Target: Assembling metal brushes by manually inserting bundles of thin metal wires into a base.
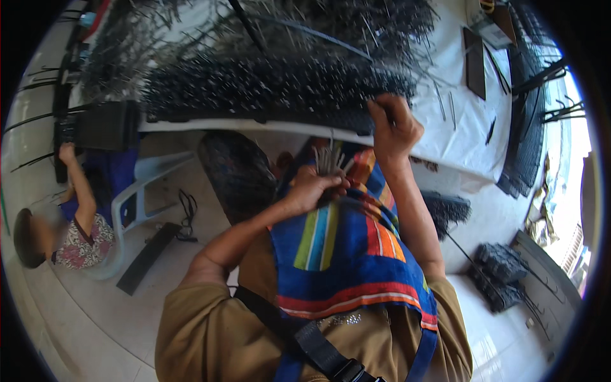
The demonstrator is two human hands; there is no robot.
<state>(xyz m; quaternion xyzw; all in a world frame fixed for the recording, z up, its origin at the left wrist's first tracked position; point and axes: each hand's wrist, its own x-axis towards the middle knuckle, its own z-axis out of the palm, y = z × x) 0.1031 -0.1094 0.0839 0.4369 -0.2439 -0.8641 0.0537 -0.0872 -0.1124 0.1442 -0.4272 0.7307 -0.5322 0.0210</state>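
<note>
My left hand (312, 190) is closed around a bundle of thin grey metal rods (328, 159), held upright over my lap. Their upper ends fan out above my fingers. My right hand (396, 130) is raised at the table's near edge, its fingers pinched together. Whatever they hold, if anything, is too small to make out. Just beside those fingertips ends a long black panel (267, 86) packed with short dark spikes with pale tips. A striped blue cloth (337, 274) covers my lap.
Heaps of loose dark wire pieces (318, 25) lie behind the panel on a white-covered table (471, 140). At the left a co-worker (83, 235) sits on a pale plastic chair (124, 204). Black bundles (503, 274) rest on the floor at right, below black mesh (525, 140).
</note>
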